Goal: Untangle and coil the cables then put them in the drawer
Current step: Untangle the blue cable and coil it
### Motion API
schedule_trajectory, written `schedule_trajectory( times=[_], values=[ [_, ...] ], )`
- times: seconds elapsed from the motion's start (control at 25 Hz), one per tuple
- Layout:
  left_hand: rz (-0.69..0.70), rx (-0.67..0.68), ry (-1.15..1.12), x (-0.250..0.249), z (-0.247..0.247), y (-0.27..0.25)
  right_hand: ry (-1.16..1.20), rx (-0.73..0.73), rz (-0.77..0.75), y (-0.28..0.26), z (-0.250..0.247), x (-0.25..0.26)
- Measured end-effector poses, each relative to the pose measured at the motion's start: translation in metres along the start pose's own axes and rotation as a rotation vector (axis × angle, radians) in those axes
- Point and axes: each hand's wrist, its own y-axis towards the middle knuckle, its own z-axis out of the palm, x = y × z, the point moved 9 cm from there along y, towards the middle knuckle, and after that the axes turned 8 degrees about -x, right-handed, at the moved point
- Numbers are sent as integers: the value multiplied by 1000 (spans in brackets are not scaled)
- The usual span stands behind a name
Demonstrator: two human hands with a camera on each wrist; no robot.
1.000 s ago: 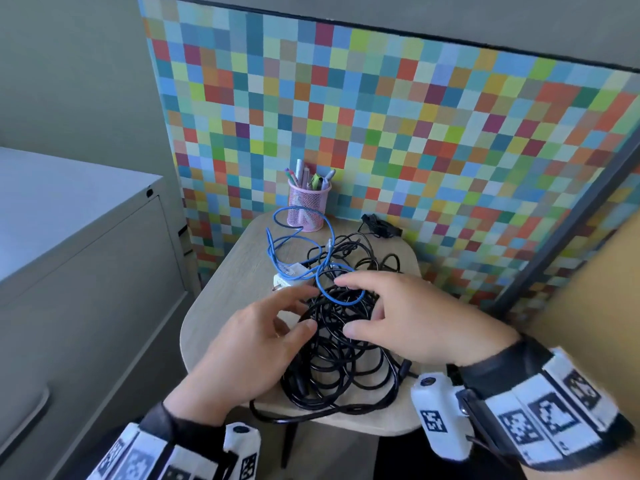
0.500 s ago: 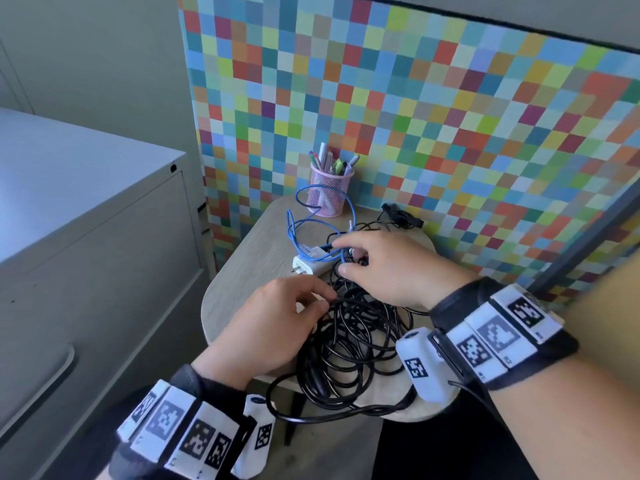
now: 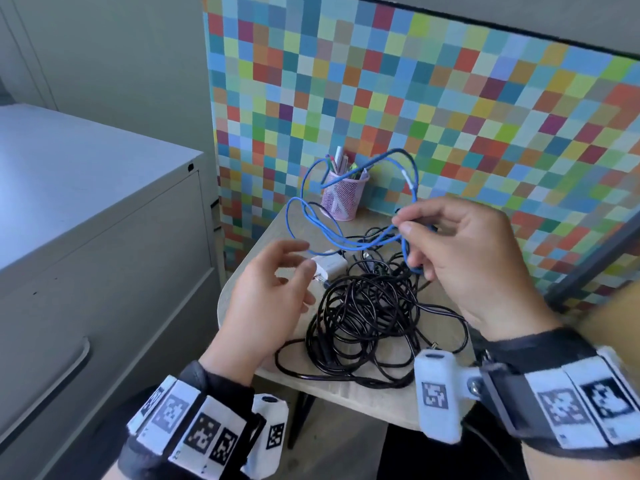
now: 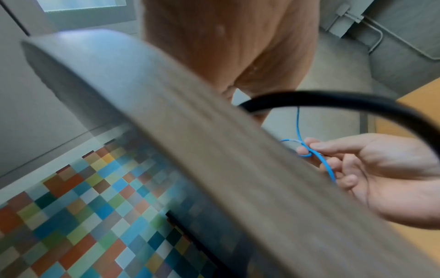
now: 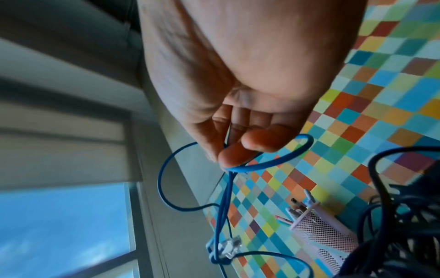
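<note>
**Blue cable lifted clear of the black tangle**

The right hand (image 3: 478,258) has its grip narrowed to a pinch: thumb and forefinger hold the blue cable (image 3: 349,237) where its strands cross, raised above the bench (image 3: 242,282). From that pinch the blue loops rise up and away toward the left, and one strand hangs down past the curled lower fingers. In the right wrist view the cable's clear connector (image 5: 229,246) dangles below the pinch.

The left hand (image 3: 266,299) hovers low, to the left of the right grip, fingers relaxed and loosely spread. Its fingertips lie just beside the white charger plug (image 3: 329,268); I cannot tell whether they touch it. The blue cable runs down to this plug.

Directly beneath the right grip lies the heap of black cables (image 3: 363,317), still knotted together on the bench, one loop overhanging the near edge. Blue strands cross over the heap's far side, so the two remain entangled there.

Beyond the raised loops stands a pink mesh pen cup (image 3: 341,195), partly screened by the blue cable, against a checkered panel (image 3: 450,98). Far left of both hands stands the grey drawer cabinet (image 3: 86,237), its drawers closed.
</note>
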Motion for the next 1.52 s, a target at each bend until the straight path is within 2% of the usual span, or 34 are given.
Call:
schedule_trajectory(
  times=[0.16, 0.36, 0.44, 0.56, 0.64, 0.72, 0.84, 0.96, 1.12, 1.28, 1.36, 1.48, 1.52],
  values=[
    [-91, 66, -401, -10, 5, -7, 264, 28, 126, -35, -4, -19],
    [-46, 81, -409, -17, 6, -8, 260, 91, 187, -54, -2, -44],
    [-52, 95, -479, -19, 6, -8, 222, 94, 187, -54, -2, -49],
    [-10, 130, -539, -27, 11, -10, 209, 106, 143, -56, 2, -48],
    [19, 165, -522, -31, 19, -15, 196, 171, 120, -60, 8, -46],
    [38, 183, -483, -32, 27, -21, 96, 179, 92, -61, 7, -48],
    [52, 213, -467, -37, 35, -28, -139, 15, -51, -57, -11, -38],
    [29, 250, -487, -40, 41, -33, -116, -109, -196, -60, -26, -16],
    [110, 251, -354, -47, 43, -40, 44, 60, -193, -71, -6, -1],
    [180, 208, -203, -53, 35, -41, 27, 199, -138, -75, 9, -5],
    [289, 89, -33, -59, 20, -38, 0, 197, -144, -74, 6, -6],
    [534, -154, 236, -77, -8, -36, -21, 186, -163, -71, 0, -7],
    [591, -190, 327, -81, -13, -34, -19, 194, -162, -71, 0, -8]
  ],
)
